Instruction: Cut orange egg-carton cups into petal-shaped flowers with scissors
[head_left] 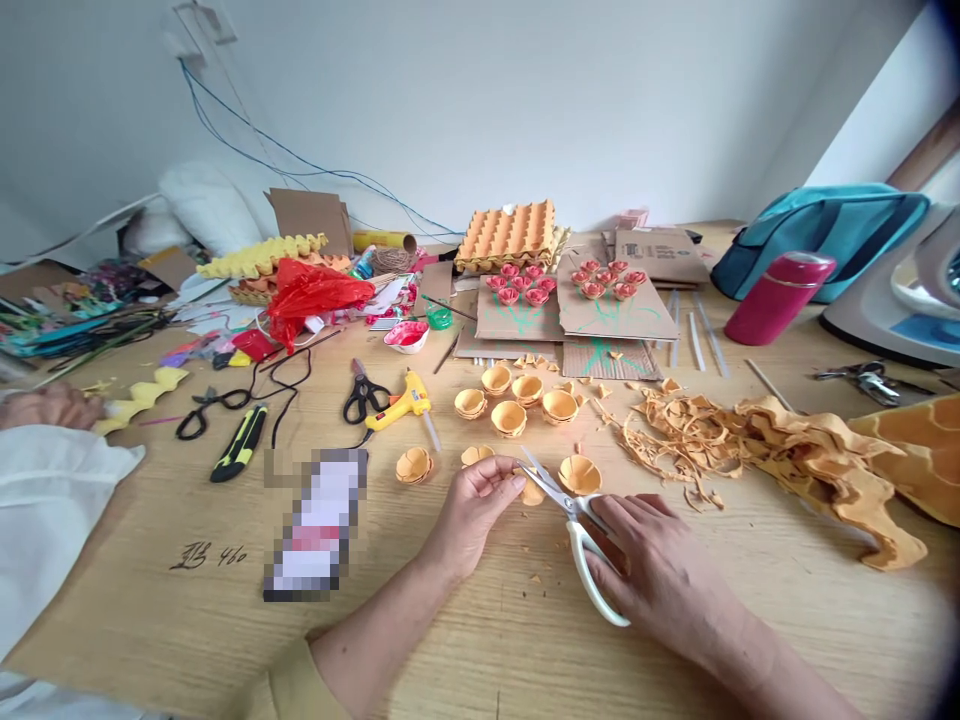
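My left hand point(480, 500) pinches a small orange cup point(532, 490) cut from an egg carton, mostly at its left edge. Fingers of my right hand point(664, 560) are wrapped round white-handled scissors point(573, 508). Their blades are slightly parted and reach over the cup, close to my left fingertips; whether they touch its rim I cannot tell. Right beside the blades sits another orange cup point(580, 474) with a slit rim. One cup point(477, 456) is partly hidden behind my left hand, and another cup point(413, 465) stands further left. Several more cups point(509, 418) stand grouped beyond.
Carton scraps point(682, 430) and torn egg carton point(832, 470) lie to the right. Left are a glue gun point(401, 402), black scissors point(365, 395), a utility knife point(238, 443) and a blurred phone point(319, 525). Red paper flowers point(521, 285) rest on cardboard behind. Another person's sleeve point(60, 520) enters left.
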